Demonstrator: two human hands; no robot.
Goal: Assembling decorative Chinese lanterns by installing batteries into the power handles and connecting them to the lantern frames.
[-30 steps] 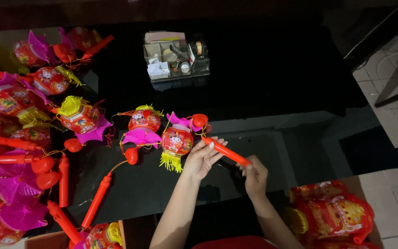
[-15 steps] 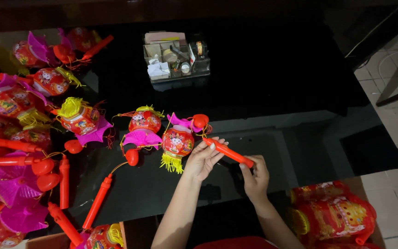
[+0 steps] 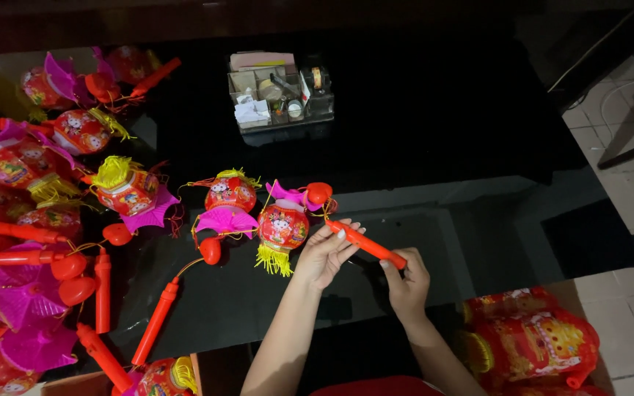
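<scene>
Both hands are on the red handle stick [image 3: 367, 244] of a toy lantern, near the middle of the dark glass table [image 3: 434, 132], and this is a delicate hold: the left hand [image 3: 322, 253] has its fingers half curled, fingertips pinching the stick's far-left end close to where the cord meets it, while the right hand [image 3: 407, 282] is closed more tightly around the near-right end, thumb on top. The stick's long axis runs diagonally, its far end pointing up and left toward the lantern [image 3: 282, 226], its near end pointing down and right toward the person. The lantern itself, red and round with a yellow fringe below and a pink paper petal and red cap beside it, lies on the table just left of the left hand, tied to the stick by a thin cord. Here is where trouble could come, as I judge it: that cord looks short and fine, so a sharp lift or twist of the stick may drag the lantern across the glass, snag its fringe, or pull the cord loose. A second lantern [image 3: 229, 194] with its pink skirt sits just beside the first, and their strings look near enough to tangle if one is tugged. The fingertip pinch on the left end also seems light, so the stick could slip and swing. A clear organiser tray [image 3: 280, 99] stands well apart at the far side, and heaps of finished lanterns [image 3: 45, 191] crowd the left edge
</scene>
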